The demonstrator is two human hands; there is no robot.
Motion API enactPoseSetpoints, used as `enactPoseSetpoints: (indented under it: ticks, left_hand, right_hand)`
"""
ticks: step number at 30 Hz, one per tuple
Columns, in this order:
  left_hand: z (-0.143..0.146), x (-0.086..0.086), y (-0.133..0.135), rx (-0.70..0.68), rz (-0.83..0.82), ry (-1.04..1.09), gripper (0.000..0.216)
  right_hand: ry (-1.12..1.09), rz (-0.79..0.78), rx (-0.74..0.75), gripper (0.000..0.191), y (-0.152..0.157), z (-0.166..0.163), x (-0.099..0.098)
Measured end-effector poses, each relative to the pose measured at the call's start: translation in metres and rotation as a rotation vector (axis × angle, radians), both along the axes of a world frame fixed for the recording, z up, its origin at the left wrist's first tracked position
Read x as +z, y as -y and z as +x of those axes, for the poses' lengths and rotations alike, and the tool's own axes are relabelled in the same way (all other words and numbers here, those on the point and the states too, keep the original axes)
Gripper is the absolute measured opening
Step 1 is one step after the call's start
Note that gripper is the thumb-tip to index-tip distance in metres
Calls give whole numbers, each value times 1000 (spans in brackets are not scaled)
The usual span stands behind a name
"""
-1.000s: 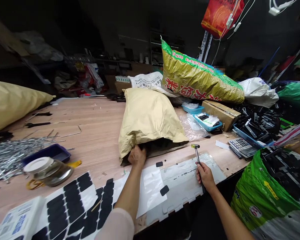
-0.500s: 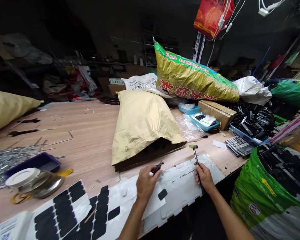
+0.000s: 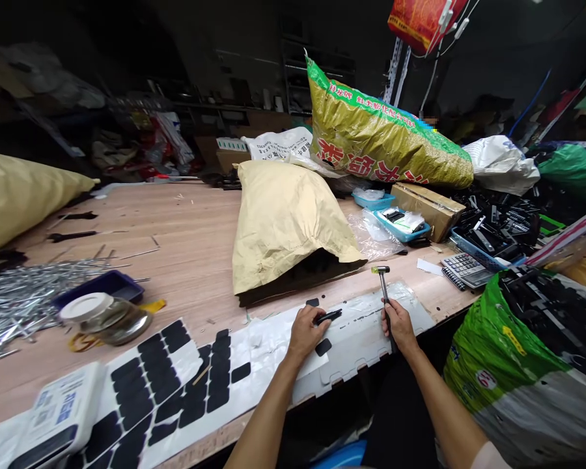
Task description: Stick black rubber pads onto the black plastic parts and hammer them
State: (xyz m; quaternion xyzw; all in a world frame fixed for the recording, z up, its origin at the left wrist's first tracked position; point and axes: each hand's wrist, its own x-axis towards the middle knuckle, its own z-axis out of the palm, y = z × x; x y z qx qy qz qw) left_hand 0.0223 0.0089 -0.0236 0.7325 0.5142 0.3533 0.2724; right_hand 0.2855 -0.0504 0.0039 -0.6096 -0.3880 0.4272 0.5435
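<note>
My left hand [image 3: 306,331] pinches a small black part [image 3: 328,317] just above the white plastic sheet [image 3: 361,326] at the table's front edge. My right hand [image 3: 396,324] grips the handle of a small hammer [image 3: 383,283], whose head points away from me over the same sheet. A black pad [image 3: 323,346] lies on the sheet right by my left hand, and another black pad [image 3: 312,302] sits a little beyond it. The open beige sack [image 3: 286,225] lies just behind both hands, dark parts showing in its mouth.
Sheets of black pads [image 3: 170,384] and a white box [image 3: 53,417] lie at front left. A glass jar [image 3: 107,317], blue tray [image 3: 97,286] and pile of metal pins [image 3: 14,293] sit left. Blue trays, a calculator [image 3: 466,268] and a green bag [image 3: 522,365] crowd the right.
My left hand came out of the beige sack's mouth with a small black part and moved toward me onto the white sheet. My right hand kept the hammer in about the same place.
</note>
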Motion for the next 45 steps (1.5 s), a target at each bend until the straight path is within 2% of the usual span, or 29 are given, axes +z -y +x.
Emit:
enactPoseSetpoints:
  ticks: [3,8,14,21,29,34,39,42,45]
  left_hand:
    - [1,2,1,-8,-11,1,16]
    - [4,4,2,1,-32,-6,17]
    - [5,5,2,-8,-45,-20,18]
    - [5,0,1,2,-17,-7,18]
    - [6,2,-3,28,-94,-10,14]
    - [6,6,-8,34,-158,-12,16]
    - [5,6,-7,27,-150,-6,16]
    - [4,9,-7,15,-153,-23,16]
    - [3,14,-8,8,-151,-38,15]
  right_hand:
    - [176,-29,65,37,24,-14,9]
    - [469,78,182,36,57,-41,13]
    - [625,89,175,39,57,-52,4]
    - [740,115,228,38,53,-59,6]
    - [668,162,238,37,57,-66,3]
    - [605,93,239,35,54,-65,2]
    - [432,41,122,38,33,-45,6]
    - [227,-45,86,40,19,-32,2]
    - [26,-54,55,44,9,-23,-5]
